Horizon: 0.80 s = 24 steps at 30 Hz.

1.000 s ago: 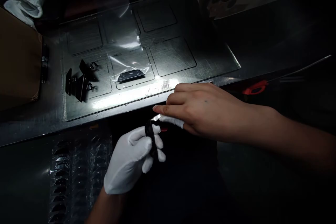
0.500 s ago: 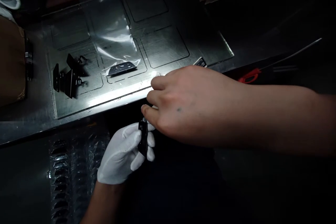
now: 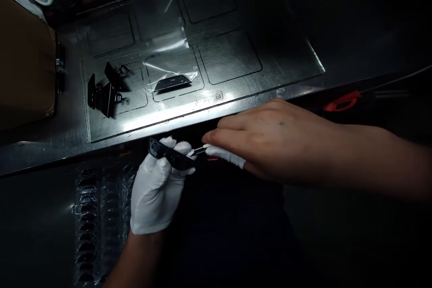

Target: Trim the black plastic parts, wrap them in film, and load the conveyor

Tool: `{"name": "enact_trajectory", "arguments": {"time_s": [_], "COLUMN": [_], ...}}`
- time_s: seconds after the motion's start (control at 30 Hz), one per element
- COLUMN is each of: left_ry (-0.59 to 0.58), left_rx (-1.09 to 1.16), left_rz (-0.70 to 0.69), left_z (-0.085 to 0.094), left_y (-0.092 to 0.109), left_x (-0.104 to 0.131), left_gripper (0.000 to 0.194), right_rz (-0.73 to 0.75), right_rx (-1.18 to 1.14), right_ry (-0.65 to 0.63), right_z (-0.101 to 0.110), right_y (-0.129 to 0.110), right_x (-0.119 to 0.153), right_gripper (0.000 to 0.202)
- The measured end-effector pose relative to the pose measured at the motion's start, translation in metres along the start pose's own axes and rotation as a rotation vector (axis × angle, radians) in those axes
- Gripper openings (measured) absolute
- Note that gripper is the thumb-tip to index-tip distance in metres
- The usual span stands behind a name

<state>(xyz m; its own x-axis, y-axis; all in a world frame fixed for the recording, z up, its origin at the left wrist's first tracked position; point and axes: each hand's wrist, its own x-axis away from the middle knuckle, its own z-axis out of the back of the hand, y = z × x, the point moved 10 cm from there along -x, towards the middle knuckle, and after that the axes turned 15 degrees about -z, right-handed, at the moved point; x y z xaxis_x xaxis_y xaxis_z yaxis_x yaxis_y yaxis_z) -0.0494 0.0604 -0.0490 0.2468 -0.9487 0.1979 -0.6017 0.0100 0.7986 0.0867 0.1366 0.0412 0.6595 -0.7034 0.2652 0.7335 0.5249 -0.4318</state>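
My left hand (image 3: 157, 189), in a white glove, is closed around a black trapezoid-shaped plastic part (image 3: 172, 155). The part is tilted, its longer face turned up toward me. To its right, my right hand (image 3: 259, 139) is bare except for a white finger cover (image 3: 226, 155) on the thumb. Thumb and forefinger pinch a thin dark piece with a pale end (image 3: 200, 149), whose exact kind I cannot make out. Its far end reaches the left glove's fingertips beside the black part. The remaining right fingers are curled and partly hidden.
A metal plate (image 3: 232, 58) lies on the bench, bearing several black brackets (image 3: 107, 94) and a similar black part (image 3: 173, 82) by clear film. A cardboard box (image 3: 27, 63) stands at left. Below are bagged rows of black parts (image 3: 87, 225). A red-handled tool (image 3: 342, 101) lies right.
My left hand has turned the black part from nearly upright to slantwise, its face now showing. My right hand has drawn back rightward, exposing its thumb and the thin piece. The view has shifted.
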Motion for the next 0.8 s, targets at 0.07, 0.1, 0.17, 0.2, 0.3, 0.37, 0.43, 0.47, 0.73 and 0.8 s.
{"name": "enact_trajectory", "arguments": {"time_s": [0.07, 0.1, 0.17, 0.2, 0.3, 0.37, 0.43, 0.47, 0.73, 0.8], "left_ry": [0.01, 0.013, 0.011, 0.008, 0.001, 0.003, 0.007, 0.009, 0.05, 0.062], "left_rx": [0.001, 0.003, 0.001, -0.004, -0.026, -0.035, -0.03, -0.028, -0.107, -0.155], "left_rz": [-0.002, -0.003, -0.008, -0.01, -0.02, -0.028, -0.039, -0.044, -0.187, -0.254], "left_z": [-0.001, -0.001, -0.001, -0.001, 0.0, 0.001, 0.001, 0.001, 0.002, 0.003], "left_y": [0.0, 0.0, 0.0, 0.0, 0.0, 0.001, 0.002, 0.002, 0.013, 0.018], "left_x": [0.0, 0.0, 0.001, 0.001, 0.001, 0.001, 0.001, 0.0, -0.001, 0.002], "left_gripper": [0.024, 0.024, 0.024, 0.025, 0.023, 0.022, 0.021, 0.022, 0.021, 0.023], "right_rz": [0.051, 0.066, 0.082, 0.091, 0.135, 0.156, 0.176, 0.186, 0.189, 0.174], "right_rx": [0.066, 0.094, 0.127, 0.145, 0.203, 0.231, 0.239, 0.239, 0.27, 0.269], "right_ry": [-0.048, -0.059, -0.052, -0.042, 0.015, 0.055, 0.088, 0.101, 0.212, 0.217], "right_z": [-0.006, -0.008, -0.009, -0.009, -0.01, -0.011, -0.011, -0.011, -0.006, -0.007], "right_y": [-0.007, -0.01, -0.012, -0.012, -0.015, -0.015, -0.016, -0.017, -0.02, -0.022], "right_x": [0.0, 0.0, 0.0, 0.001, 0.003, 0.005, 0.007, 0.008, 0.016, 0.016], "right_gripper": [0.024, 0.025, 0.026, 0.025, 0.025, 0.026, 0.024, 0.023, 0.025, 0.026]}}
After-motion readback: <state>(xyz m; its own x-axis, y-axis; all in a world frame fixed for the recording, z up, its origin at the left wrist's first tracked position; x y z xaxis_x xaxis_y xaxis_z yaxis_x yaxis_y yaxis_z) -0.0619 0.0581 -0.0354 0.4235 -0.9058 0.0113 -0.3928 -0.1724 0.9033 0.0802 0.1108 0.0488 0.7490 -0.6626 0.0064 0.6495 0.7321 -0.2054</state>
